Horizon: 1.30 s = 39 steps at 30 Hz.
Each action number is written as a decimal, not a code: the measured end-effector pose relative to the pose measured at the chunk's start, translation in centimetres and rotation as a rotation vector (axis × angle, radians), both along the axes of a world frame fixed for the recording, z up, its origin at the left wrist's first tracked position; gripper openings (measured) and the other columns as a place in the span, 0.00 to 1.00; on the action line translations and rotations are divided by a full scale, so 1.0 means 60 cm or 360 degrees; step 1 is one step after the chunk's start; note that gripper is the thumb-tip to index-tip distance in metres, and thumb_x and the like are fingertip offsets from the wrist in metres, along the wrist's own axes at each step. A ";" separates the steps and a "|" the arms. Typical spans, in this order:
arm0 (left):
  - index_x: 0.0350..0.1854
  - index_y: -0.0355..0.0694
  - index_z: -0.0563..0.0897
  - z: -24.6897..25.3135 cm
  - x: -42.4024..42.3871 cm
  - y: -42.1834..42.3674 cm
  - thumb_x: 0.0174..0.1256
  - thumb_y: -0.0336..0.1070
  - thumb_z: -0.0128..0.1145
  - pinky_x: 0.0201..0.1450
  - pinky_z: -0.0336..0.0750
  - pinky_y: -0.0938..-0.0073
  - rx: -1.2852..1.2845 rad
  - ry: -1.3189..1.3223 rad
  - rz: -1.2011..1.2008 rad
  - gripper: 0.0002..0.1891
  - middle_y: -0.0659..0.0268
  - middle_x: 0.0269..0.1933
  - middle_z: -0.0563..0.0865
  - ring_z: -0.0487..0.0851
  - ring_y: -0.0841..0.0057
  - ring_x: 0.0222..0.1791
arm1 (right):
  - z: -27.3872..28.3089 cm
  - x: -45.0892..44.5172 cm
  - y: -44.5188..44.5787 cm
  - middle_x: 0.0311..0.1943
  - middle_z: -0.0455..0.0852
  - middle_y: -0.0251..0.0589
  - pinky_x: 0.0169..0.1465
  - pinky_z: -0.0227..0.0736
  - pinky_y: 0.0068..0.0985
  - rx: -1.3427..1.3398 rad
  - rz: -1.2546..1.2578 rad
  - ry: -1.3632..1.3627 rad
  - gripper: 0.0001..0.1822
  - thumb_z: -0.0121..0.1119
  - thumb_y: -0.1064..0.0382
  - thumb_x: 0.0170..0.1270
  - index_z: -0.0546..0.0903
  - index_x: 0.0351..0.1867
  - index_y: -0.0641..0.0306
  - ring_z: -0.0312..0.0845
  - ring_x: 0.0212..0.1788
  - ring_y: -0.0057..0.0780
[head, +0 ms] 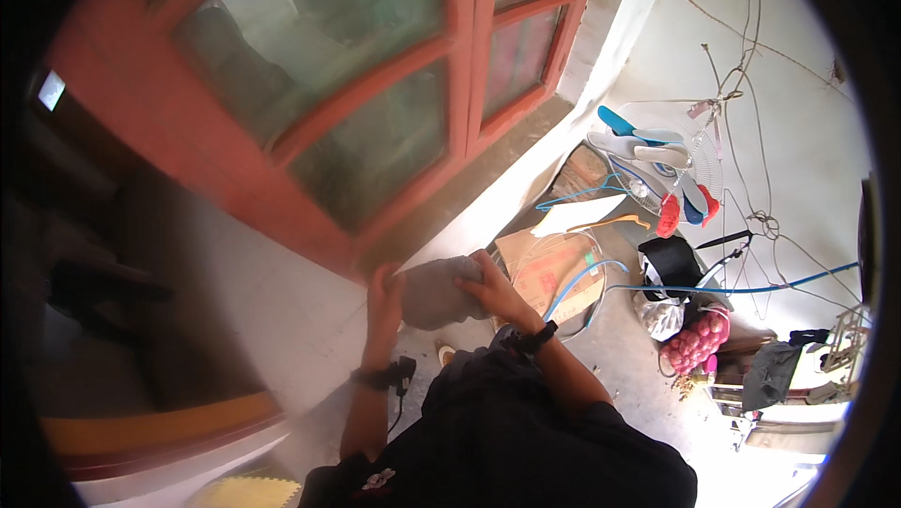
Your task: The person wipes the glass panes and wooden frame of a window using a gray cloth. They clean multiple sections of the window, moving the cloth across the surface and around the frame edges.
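A folded grey cloth (438,291) is held up between my two hands, in front of my black shirt. My left hand (385,297) grips its left edge. On the opposite side my right hand (489,286) pinches the cloth, thumb and fingers on its upper right part. Both wrists wear black bands, and a black cable hangs from the left one. Part of the fingers of the left hand is hidden or blurred.
A red-framed window (457,36) is ahead, above a white wall. Flattened cardboard (552,272), a blue hose (739,290), a black bag (669,265) and a red net sack (700,340) lie to the right. Shoe insoles rest on a fan guard (707,156) amid hanging wires.
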<state>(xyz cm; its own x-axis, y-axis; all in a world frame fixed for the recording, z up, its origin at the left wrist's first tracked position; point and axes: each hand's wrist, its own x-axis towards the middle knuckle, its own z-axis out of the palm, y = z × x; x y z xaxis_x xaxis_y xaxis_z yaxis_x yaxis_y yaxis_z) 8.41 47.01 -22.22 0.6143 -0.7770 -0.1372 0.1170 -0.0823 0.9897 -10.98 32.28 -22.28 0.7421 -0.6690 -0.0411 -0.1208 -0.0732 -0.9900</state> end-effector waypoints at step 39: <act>0.59 0.41 0.90 0.493 -0.005 -0.492 0.55 0.18 0.69 0.49 0.79 0.60 -0.0340 -0.3216 0.0619 0.26 0.58 0.53 0.82 0.80 0.59 0.51 | 0.432 0.180 -0.537 0.44 0.85 0.49 0.53 0.78 0.39 -0.1378 -0.0386 -0.1298 0.17 0.73 0.74 0.54 0.87 0.47 0.63 0.84 0.48 0.53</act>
